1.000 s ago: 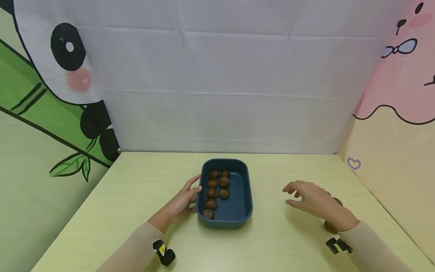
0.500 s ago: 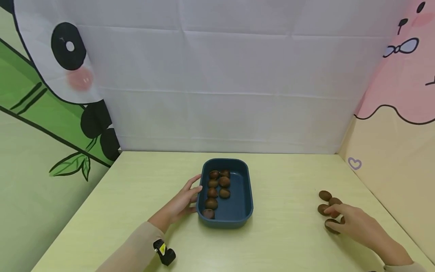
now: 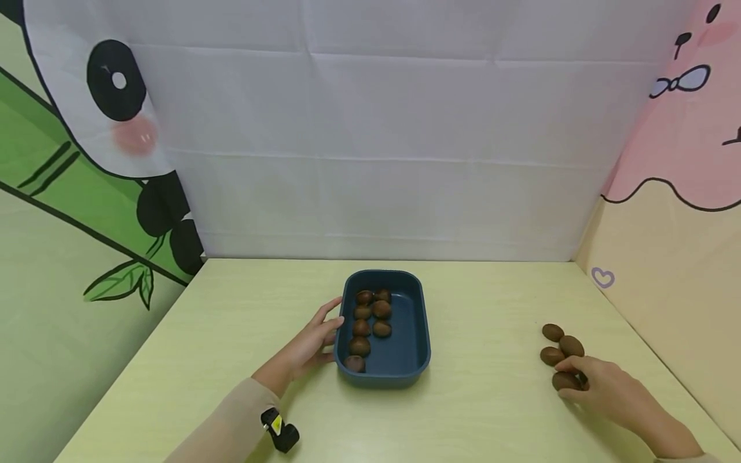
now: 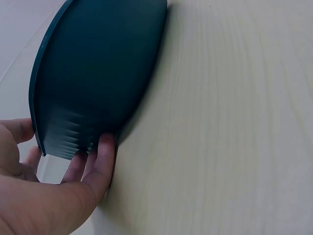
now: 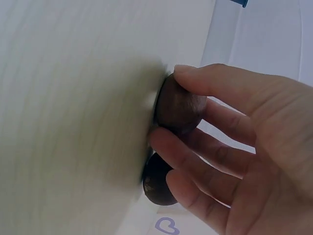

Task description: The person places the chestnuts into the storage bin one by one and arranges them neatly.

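My left hand [image 3: 312, 337] holds the left side of a dark blue rectangular tray [image 3: 408, 370]. Its thumb lies at the rim, and the other fingers rest against the outer wall [image 4: 98, 63]. Several brown chestnuts [image 3: 359, 347] lie in the tray's left and middle part. Over at the right of the table, my right hand [image 3: 613, 392] pinches a chestnut [image 5: 178, 105] between thumb and fingers, low at the table surface. Another chestnut [image 5: 159, 181] sits just beyond the fingertips in the right wrist view.
Beside the right hand lie 3 more loose chestnuts [image 3: 572, 346] in a small cluster. A pale wood-grain table [image 3: 480, 405] spreads under everything. Behind it stands a white cloth wall [image 3: 399, 161], with printed cartoon walls at the left and right.
My right hand has moved right and toward me, from over the table to the loose chestnuts, and its fingers have closed on one. The left hand and tray have stayed in place.
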Motion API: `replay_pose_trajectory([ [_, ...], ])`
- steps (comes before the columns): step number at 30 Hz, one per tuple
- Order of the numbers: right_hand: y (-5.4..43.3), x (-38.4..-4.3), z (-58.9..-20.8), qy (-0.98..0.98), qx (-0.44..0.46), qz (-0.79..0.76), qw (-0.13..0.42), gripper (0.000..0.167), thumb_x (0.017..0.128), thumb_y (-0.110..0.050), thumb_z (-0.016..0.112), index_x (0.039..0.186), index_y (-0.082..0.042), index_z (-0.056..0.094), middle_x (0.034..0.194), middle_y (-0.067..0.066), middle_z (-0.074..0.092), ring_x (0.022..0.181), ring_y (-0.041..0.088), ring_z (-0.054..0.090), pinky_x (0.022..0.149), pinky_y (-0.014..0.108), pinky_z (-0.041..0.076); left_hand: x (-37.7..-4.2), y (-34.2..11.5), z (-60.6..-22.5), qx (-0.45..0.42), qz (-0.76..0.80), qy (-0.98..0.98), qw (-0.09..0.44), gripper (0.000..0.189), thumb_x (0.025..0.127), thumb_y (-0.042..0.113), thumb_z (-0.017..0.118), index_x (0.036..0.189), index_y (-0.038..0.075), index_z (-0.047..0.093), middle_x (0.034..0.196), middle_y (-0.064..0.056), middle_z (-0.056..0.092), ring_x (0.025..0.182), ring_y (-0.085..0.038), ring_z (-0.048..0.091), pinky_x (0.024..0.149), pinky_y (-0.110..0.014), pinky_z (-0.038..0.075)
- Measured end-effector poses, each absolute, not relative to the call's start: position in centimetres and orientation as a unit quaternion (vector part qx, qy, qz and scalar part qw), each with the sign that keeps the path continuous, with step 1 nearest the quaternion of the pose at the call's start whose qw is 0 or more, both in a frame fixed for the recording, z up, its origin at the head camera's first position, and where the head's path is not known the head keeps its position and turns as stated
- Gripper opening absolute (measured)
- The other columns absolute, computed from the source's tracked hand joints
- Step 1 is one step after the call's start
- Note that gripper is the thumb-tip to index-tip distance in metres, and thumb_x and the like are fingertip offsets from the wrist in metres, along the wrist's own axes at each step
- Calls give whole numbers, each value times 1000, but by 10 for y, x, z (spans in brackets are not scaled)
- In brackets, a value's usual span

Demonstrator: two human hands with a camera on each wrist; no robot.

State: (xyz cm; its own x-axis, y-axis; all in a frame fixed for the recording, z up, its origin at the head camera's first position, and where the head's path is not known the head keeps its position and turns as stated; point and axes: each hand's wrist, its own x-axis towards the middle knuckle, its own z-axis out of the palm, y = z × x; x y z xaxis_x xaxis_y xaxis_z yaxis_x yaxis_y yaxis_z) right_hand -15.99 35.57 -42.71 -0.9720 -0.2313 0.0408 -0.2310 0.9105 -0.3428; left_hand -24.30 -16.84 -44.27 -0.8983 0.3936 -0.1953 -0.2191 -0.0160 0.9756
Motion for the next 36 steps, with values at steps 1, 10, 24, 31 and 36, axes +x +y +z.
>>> replay_pose_trajectory([
  [1, 356, -160, -428, 977, -119, -175, 0, 31, 81, -31, 84, 106, -20, 72, 99, -1, 70, 87, 20, 62, 67, 43, 48, -243, -169, -443, 65, 710, 667, 216, 64, 108, 35, 46, 161, 31, 9, 154, -23, 37, 134, -38, 47, 100, -54, 44],
  [10, 345, -163, -423, 972, -140, -186, 11, 28, 82, -27, 83, 106, -19, 72, 99, -5, 69, 77, 11, 56, 66, 36, 47, -243, -169, -444, 64, 707, 671, 214, 64, 108, 36, 45, 161, 31, 10, 154, -23, 38, 133, -36, 49, 98, -53, 45],
  [24, 274, -197, -385, 944, -258, -205, -28, 29, 85, -16, 78, 113, -14, 72, 101, -10, 64, 77, 1, 57, 64, 26, 49, -244, -169, -444, 65, 705, 673, 216, 65, 108, 37, 46, 161, 31, 10, 152, -23, 40, 133, -36, 49, 99, -53, 45],
  [31, 220, -217, -369, 922, -330, -201, -34, 28, 88, -17, 78, 115, -15, 70, 104, -8, 64, 80, 4, 60, 72, 27, 52, -244, -168, -445, 61, 705, 673, 213, 63, 108, 36, 46, 160, 31, 12, 152, -22, 41, 131, -35, 51, 98, -52, 46],
  [36, 180, -227, -367, 908, -371, -190, -46, 29, 88, -21, 78, 116, -18, 70, 102, -10, 62, 82, 5, 60, 71, 28, 51, -243, -168, -445, 68, 708, 670, 215, 65, 108, 36, 46, 161, 30, 10, 152, -23, 39, 130, -35, 52, 97, -51, 47],
])
